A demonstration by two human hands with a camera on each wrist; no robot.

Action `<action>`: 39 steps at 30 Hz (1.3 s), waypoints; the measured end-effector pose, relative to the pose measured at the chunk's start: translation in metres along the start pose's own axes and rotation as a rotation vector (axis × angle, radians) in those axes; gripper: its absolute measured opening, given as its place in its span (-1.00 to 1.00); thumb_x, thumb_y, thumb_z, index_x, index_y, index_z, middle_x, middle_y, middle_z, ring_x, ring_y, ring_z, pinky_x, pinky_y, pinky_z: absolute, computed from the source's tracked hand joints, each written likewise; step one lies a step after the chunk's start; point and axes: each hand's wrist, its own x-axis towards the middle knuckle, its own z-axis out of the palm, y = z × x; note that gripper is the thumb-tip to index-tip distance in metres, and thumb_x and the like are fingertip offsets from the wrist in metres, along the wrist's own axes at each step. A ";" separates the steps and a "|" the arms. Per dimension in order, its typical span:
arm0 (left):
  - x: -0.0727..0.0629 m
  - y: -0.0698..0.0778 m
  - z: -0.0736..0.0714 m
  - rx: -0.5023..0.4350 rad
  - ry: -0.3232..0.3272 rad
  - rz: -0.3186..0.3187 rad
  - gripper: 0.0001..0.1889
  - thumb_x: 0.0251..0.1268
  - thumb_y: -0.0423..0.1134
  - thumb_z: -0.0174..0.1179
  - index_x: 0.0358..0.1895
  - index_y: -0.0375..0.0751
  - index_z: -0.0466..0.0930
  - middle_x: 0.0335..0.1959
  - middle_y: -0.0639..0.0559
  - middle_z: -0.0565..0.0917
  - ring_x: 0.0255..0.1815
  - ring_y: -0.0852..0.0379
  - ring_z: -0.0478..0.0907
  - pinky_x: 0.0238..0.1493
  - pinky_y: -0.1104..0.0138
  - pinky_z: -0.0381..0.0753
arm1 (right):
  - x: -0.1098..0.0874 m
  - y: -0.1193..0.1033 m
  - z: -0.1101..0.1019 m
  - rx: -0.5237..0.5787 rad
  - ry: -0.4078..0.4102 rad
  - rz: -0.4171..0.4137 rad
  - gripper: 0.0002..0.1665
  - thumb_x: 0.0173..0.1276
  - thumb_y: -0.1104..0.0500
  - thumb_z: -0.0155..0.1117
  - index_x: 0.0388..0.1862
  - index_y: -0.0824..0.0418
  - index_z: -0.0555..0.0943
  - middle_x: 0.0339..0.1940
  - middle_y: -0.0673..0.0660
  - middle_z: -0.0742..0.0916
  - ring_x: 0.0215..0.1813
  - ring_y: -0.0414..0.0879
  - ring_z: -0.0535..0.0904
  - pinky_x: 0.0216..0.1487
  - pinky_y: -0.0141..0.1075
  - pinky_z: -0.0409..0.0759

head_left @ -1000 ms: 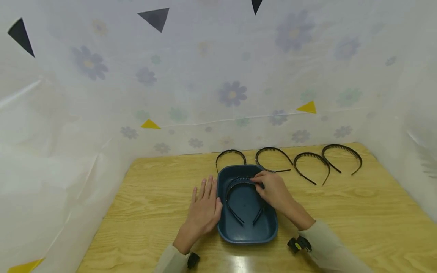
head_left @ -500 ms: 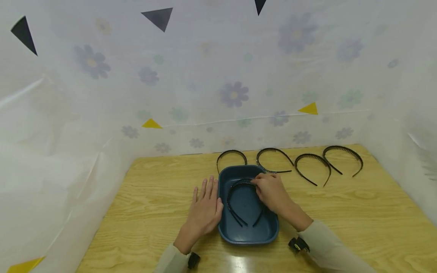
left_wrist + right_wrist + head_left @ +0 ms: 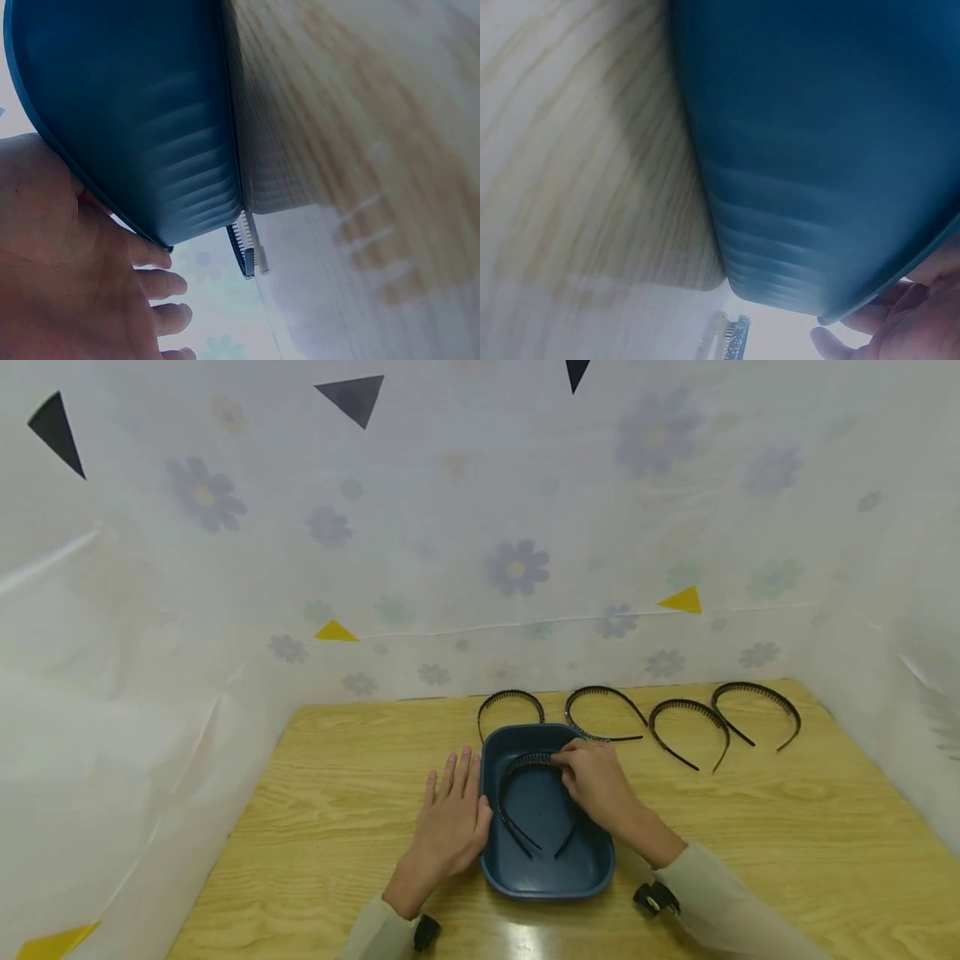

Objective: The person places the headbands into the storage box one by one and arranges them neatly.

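Note:
Inside a dark blue plastic basin (image 3: 546,875) lie black toothed headbands (image 3: 528,760), nested close together; two tips show at lower left. My right hand (image 3: 602,783) reaches over the basin's right rim and pinches the headband arc near its top right, partly covering it. My left hand (image 3: 448,828) lies along the basin's left side, fingers straight, touching its outer wall. In the left wrist view, the left hand (image 3: 82,262) shows beside the basin wall (image 3: 135,112). The right wrist view shows the right hand (image 3: 922,326) at the rim, its fingertips hidden.
Behind the basin, on the wood-grain table (image 3: 337,777), lie a headband (image 3: 510,694) partly hidden by the rim, another headband (image 3: 600,690), and two touching headbands (image 3: 686,703) farther right. A floral plastic sheet (image 3: 420,568) closes off the back and sides.
The headbands in the basin have shifted slightly, their lower tips ending a little lower. My right hand has turned slightly, keeping its pinch. The left hand stays against the basin.

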 end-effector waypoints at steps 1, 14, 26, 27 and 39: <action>0.000 0.000 0.000 0.000 0.005 0.001 -0.36 0.66 -0.11 -0.26 0.66 -0.29 -0.04 0.69 -0.14 -0.09 0.69 -0.15 -0.23 0.58 -0.16 -0.17 | 0.000 0.000 0.000 -0.001 -0.003 0.001 -0.78 0.21 0.45 0.43 -0.18 0.29 0.84 -0.23 0.18 0.80 -0.27 0.07 0.70 -0.15 0.09 0.54; 0.000 0.000 0.001 -0.008 0.007 0.005 -0.36 0.67 -0.12 -0.26 0.66 -0.29 -0.05 0.69 -0.16 -0.09 0.69 -0.15 -0.23 0.58 -0.17 -0.18 | -0.003 0.000 0.007 -0.062 -0.016 -0.060 -0.83 0.25 0.42 0.44 -0.18 0.29 0.80 -0.27 0.16 0.77 -0.23 0.06 0.70 -0.09 0.14 0.50; 0.000 0.001 0.000 -0.007 0.018 0.006 -0.36 0.66 -0.12 -0.25 0.66 -0.28 -0.06 0.69 -0.18 -0.05 0.69 -0.14 -0.22 0.58 -0.17 -0.18 | -0.004 0.001 0.010 -0.171 -0.063 -0.095 -0.80 0.32 0.41 0.38 -0.09 0.28 0.75 -0.29 0.20 0.71 -0.30 0.09 0.65 -0.34 0.01 0.52; -0.001 0.001 0.000 -0.007 0.018 0.005 -0.36 0.66 -0.12 -0.25 0.66 -0.29 -0.05 0.68 -0.18 -0.05 0.69 -0.14 -0.22 0.58 -0.17 -0.18 | -0.004 0.001 0.011 -0.172 -0.054 -0.101 -0.80 0.31 0.41 0.38 -0.09 0.28 0.74 -0.31 0.20 0.70 -0.32 0.09 0.64 -0.37 -0.02 0.50; -0.001 0.000 0.002 -0.007 0.009 -0.004 -0.37 0.67 -0.12 -0.27 0.66 -0.28 -0.05 0.69 -0.13 -0.10 0.69 -0.15 -0.22 0.58 -0.17 -0.17 | -0.007 0.004 0.013 -0.105 0.010 -0.095 -0.75 0.22 0.34 0.52 -0.11 0.25 0.73 -0.23 0.17 0.71 -0.24 0.08 0.66 -0.24 0.10 0.62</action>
